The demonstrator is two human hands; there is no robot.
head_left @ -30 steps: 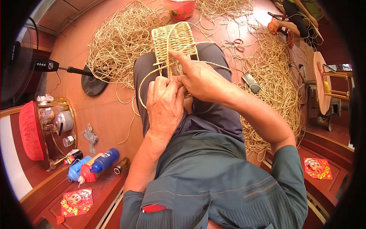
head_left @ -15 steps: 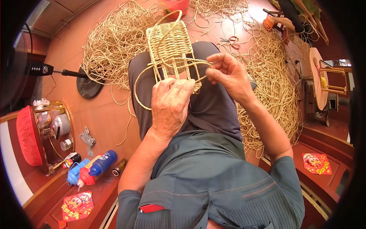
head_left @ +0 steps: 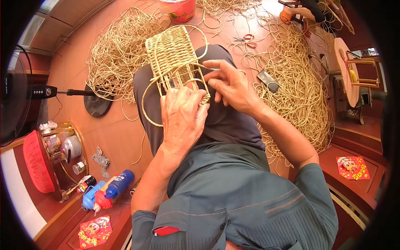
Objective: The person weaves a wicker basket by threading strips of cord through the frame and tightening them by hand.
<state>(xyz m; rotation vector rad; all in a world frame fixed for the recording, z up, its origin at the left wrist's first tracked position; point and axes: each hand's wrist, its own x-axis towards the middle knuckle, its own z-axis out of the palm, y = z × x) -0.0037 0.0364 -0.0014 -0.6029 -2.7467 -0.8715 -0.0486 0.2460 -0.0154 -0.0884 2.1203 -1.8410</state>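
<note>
A woven straw-cord panel (head_left: 171,50) on a narrow frame leans up from my lap, its near end showing bare uprights. My left hand (head_left: 181,114) is closed around the frame's near end, with the gripped part hidden under the fingers. At the panel's right edge my right hand (head_left: 233,87) holds the cord between thumb and stretched index finger, the other fingers bent below. A loose loop of cord (head_left: 143,104) hangs at the left of the frame, and another arches over the panel's upper right.
Heaps of cord lie on the floor at left (head_left: 121,54) and right (head_left: 300,91). A phone (head_left: 268,81) rests on the right heap; red-handled scissors (head_left: 249,41) lie beyond. A fan (head_left: 41,91), bottles (head_left: 118,183) and a round wooden stool (head_left: 346,73) surround me. Another person's arm (head_left: 306,13) shows upper right.
My right hand has moved left and its index finger has stretched out along the cord. The panel has tilted and shifted left, and a cord loop now arches over its right side.
</note>
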